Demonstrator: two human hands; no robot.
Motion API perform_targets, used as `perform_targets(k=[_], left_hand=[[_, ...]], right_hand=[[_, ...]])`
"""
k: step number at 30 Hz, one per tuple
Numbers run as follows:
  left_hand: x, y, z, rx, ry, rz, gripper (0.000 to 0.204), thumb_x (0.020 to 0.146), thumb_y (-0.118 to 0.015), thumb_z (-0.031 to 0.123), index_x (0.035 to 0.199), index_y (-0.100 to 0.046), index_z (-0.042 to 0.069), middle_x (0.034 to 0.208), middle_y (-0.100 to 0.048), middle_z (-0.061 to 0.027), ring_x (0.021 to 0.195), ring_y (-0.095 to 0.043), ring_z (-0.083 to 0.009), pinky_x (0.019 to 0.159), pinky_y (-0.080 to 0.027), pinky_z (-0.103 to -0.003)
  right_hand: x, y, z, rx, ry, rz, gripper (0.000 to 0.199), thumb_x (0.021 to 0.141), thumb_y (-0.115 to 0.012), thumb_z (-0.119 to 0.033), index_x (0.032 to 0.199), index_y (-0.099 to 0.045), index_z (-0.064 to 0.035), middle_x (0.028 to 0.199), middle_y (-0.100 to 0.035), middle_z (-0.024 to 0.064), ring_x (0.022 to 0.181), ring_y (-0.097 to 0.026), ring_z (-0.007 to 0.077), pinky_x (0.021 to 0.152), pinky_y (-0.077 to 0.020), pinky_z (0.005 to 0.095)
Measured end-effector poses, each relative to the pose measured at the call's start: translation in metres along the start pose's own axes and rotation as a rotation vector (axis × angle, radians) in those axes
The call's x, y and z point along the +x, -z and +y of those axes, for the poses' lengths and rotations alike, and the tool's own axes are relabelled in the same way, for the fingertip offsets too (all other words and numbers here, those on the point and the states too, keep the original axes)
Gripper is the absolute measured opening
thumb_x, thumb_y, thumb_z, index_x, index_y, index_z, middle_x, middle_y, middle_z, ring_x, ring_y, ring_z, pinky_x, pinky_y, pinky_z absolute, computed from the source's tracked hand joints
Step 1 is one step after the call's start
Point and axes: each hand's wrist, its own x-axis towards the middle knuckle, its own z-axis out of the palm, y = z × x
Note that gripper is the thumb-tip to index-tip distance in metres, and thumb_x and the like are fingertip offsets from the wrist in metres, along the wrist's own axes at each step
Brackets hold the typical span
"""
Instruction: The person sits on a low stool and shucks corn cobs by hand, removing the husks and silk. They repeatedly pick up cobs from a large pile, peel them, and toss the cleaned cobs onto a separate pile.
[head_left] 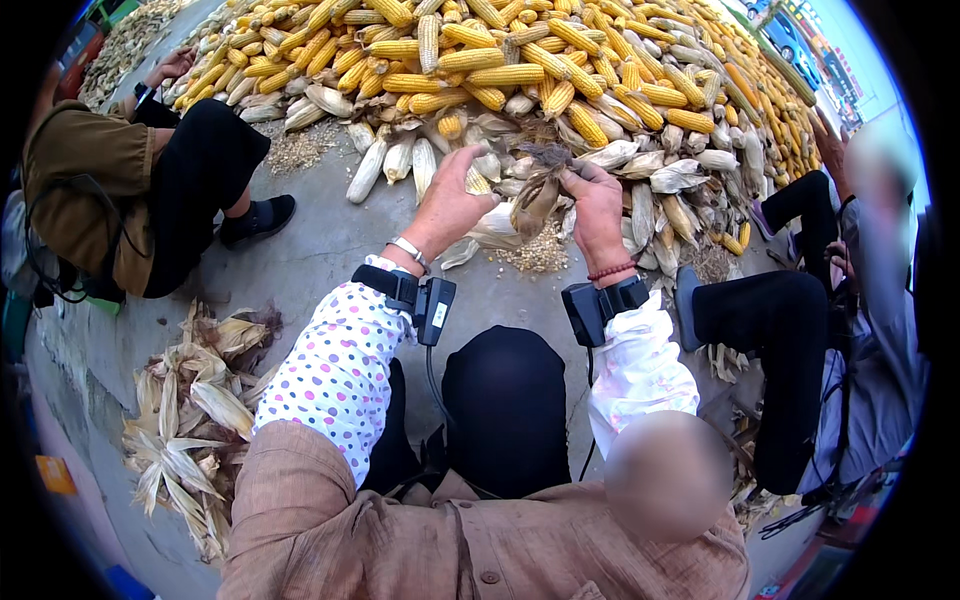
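before the corn pile [510, 75], over open floor [325, 240] between people [85, 165], pinching husk [535, 203] with right hand [600, 208]; half-open left hand [447, 207] at cob [477, 182], grip unclear.

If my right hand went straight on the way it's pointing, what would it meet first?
Beyond the brown husk it holds, your right hand would likely meet the husk-covered ears edging the corn pile; depth is unclear.

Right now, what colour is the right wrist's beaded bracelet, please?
The beaded bracelet is dark red, clearest in the head view.
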Motion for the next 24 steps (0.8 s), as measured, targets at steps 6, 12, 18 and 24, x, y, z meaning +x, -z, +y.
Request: perform_targets(k=[6, 12, 18, 24], left_hand=[[-0.003, -0.011, -0.003, -0.119, 0.064, -0.226, 0.059, 0.068, -0.074, 0.016, 0.121, -0.05, 0.007, 0.11, -0.059, -0.0124, 0.103, -0.056, -0.0246, 0.089, -0.043, -0.033], [-0.006, 0.0, 0.0, -0.16, 0.184, -0.192, 0.054, 0.068, -0.076, 0.017, 0.116, -0.053, 0.007, 0.1, -0.063, -0.01, 0.093, -0.06, -0.0222, 0.081, -0.047, -0.033], [-0.011, 0.004, 0.007, -0.103, 0.226, -0.227, 0.053, 0.071, -0.072, 0.009, 0.119, -0.05, 0.003, 0.106, -0.061, -0.008, 0.095, -0.057, -0.0147, 0.084, -0.046, -0.029], [-0.007, -0.003, -0.005, -0.296, 0.192, -0.206, 0.053, 0.072, -0.074, 0.015, 0.118, -0.051, 0.001, 0.103, -0.062, -0.0084, 0.092, -0.058, -0.0163, 0.083, -0.046, -0.028]], right_hand=[[-0.008, -0.033, -0.009, 0.16, -0.06, -0.115, 0.017, 0.084, -0.056, -0.002, 0.099, -0.062, 0.0036, 0.09, -0.064, 0.0043, 0.08, -0.058, 0.0103, 0.074, -0.0461, 0.023], [-0.017, -0.05, -0.007, 0.079, -0.039, -0.181, 0.02, 0.081, -0.063, -0.002, 0.1, -0.061, 0.0034, 0.092, -0.063, 0.0045, 0.082, -0.057, 0.0098, 0.075, -0.0451, 0.0229], [-0.01, -0.05, 0.012, 0.162, -0.002, -0.047, 0.014, 0.083, -0.061, -0.002, 0.096, -0.062, 0.0023, 0.088, -0.065, 0.0043, 0.077, -0.058, 0.0105, 0.072, -0.0469, 0.0236], [-0.001, -0.044, 0.025, 0.488, -0.28, 0.012, 0.016, 0.086, -0.056, -0.001, 0.1, -0.059, 0.0037, 0.096, -0.063, 0.0103, 0.084, -0.061, 0.0201, 0.077, -0.05, 0.0318]])
